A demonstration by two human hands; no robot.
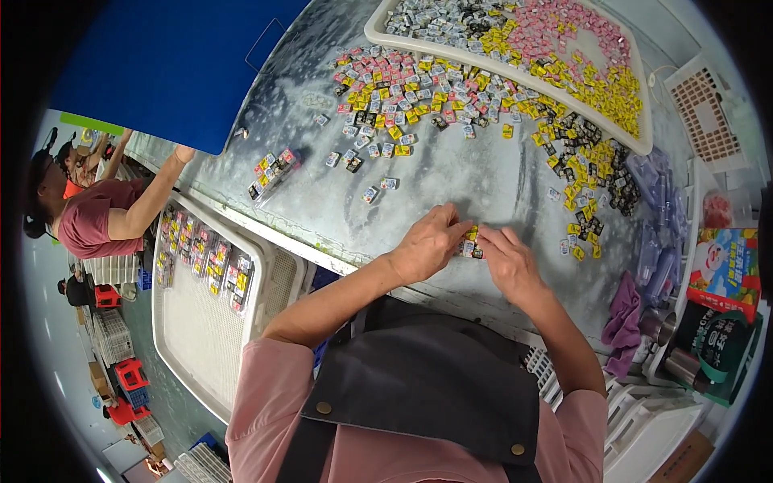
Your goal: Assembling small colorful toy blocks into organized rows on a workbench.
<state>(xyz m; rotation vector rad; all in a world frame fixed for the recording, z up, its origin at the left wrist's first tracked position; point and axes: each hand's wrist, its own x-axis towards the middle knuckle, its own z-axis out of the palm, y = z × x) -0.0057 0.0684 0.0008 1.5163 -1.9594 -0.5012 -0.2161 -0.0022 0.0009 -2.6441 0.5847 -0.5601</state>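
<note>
My left hand (432, 244) and my right hand (509, 262) meet near the table's front edge. Between them is a short row of small square wrapped pieces (471, 241) in yellow, black and pink. Fingers of both hands are closed around its two ends; whether a clear box lies under the pieces is hidden. Beyond my hands, many loose wrapped pieces (394, 101) in pink, yellow, white and black spread over the grey table (451, 173). A filled clear plastic box (274, 173) stands to the left.
A white tray (515, 71) heaped with pieces lies at the back. Clear empty boxes (662, 209) and a purple cloth (622, 322) are at the right. On the left, a white tray (189, 342) holds several filled boxes, near a blue board (169, 72) and a co-worker (101, 213).
</note>
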